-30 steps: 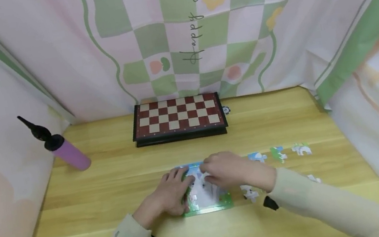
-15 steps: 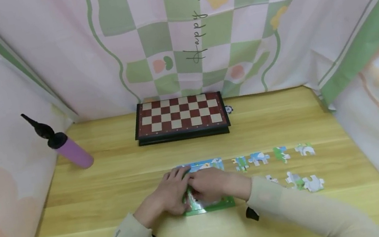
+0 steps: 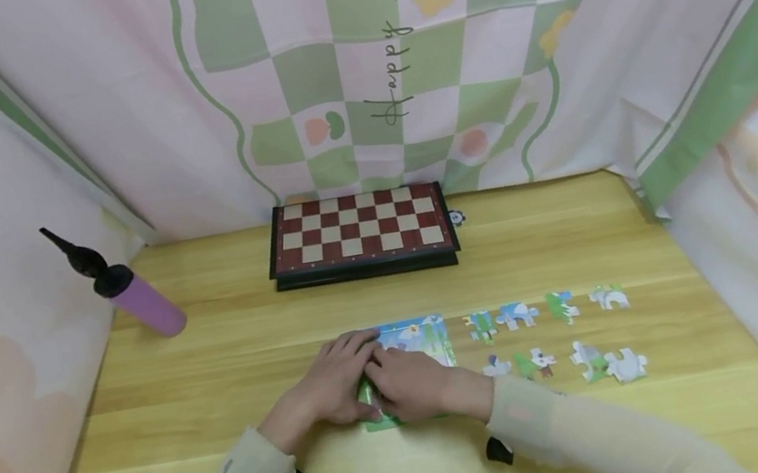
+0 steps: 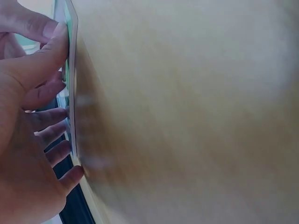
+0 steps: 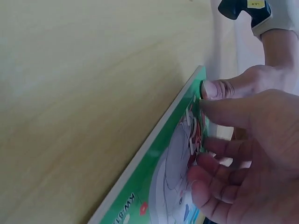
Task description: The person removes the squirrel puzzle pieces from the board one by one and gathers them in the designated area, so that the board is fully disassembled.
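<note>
A jigsaw board (image 3: 430,339) with a green and blue picture lies flat on the table, partly hidden under both hands. My left hand (image 3: 332,382) rests along its left side; in the left wrist view its fingers (image 4: 50,117) spread along the board's edge. My right hand (image 3: 408,383) lies over the board, close against the left fingertips. In the right wrist view its thumb and curled fingers are around a slightly raised puzzle piece (image 5: 193,135) near the board's edge. Much of that piece is hidden by the fingers.
Several loose puzzle pieces (image 3: 517,315) lie in two rows right of the board. Behind it sits a folded chessboard (image 3: 358,227). A purple hand pump (image 3: 146,305) with a black nozzle stands at the left. Printed curtains (image 3: 378,59) surround the wooden table (image 3: 228,331).
My right hand has moved left and toward me across the board, up against my left hand. More loose pieces now show at the right. The left hand has shifted only slightly.
</note>
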### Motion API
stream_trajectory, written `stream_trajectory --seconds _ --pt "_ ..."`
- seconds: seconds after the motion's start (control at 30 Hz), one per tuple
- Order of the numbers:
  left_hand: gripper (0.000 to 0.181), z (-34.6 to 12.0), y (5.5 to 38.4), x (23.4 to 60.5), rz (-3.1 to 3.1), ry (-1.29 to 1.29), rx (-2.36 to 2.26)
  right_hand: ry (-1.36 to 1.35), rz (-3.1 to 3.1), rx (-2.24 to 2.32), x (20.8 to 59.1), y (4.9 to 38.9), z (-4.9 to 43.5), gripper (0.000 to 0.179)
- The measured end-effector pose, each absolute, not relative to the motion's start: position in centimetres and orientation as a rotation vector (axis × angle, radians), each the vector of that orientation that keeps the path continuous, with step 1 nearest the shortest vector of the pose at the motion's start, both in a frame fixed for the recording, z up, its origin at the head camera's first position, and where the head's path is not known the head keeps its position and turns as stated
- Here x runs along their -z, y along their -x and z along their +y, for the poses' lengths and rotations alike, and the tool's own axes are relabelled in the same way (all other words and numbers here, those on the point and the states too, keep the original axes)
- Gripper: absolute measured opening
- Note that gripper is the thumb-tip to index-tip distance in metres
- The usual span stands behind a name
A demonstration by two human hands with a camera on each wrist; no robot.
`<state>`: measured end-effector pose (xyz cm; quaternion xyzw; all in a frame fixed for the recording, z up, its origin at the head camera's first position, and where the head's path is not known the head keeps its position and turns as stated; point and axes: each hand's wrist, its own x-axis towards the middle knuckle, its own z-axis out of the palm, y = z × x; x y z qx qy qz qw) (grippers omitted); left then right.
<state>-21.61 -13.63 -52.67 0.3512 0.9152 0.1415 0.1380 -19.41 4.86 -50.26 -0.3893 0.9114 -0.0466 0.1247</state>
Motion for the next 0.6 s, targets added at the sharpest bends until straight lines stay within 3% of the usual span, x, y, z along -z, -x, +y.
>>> stream_trajectory --seconds 0.2,0.43,0.6 --pt "0.104 -13.89 21.58 52.74 2.634 -0.995 -0.422 1.047 2.625 0.229 50.34 19.35 4.66 0.036" --pt "0.104 -13.96 21.44 52.62 2.65 -0.951 -0.41 0.989 2.629 0.251 50.52 19.67 4.33 0.055" --pt "0.109 -14.16 21.54 52.61 2.651 -0.974 -0.425 0.962 2.623 0.262 50.57 19.85 4.24 0.054"
